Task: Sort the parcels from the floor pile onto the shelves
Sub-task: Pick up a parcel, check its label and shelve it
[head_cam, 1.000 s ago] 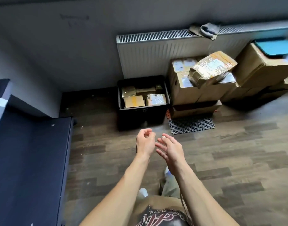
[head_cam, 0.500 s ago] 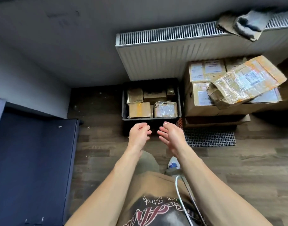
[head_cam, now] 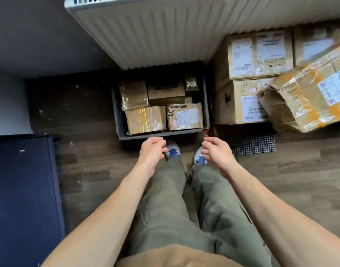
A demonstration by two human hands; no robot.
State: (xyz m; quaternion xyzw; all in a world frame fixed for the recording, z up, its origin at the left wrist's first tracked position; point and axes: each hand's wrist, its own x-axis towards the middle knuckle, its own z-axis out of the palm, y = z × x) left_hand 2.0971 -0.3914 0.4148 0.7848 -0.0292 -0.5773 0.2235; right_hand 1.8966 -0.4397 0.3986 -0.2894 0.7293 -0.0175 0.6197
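A dark grey crate (head_cam: 120, 122) stands on the floor under the radiator, holding several brown parcels. Its front row has a taped cardboard parcel (head_cam: 145, 120) on the left and a labelled one (head_cam: 184, 116) on the right. My left hand (head_cam: 151, 151) hovers just in front of the crate's near rim, fingers loosely curled and empty. About a hand's width to its right, my right hand (head_cam: 216, 153) is held out level with it, fingers relaxed, holding nothing. Neither hand touches the crate.
Stacked cardboard boxes (head_cam: 252, 78) stand right of the crate, with a crumpled taped parcel (head_cam: 308, 97) leaning on them. A white radiator (head_cam: 155, 31) hangs above. A dark blue cabinet (head_cam: 24, 199) fills the left. A black grid mat (head_cam: 252, 144) lies at right.
I have stepped up to the crate and the view has tilted down. Both hands have spread apart and now hover just before its near rim.
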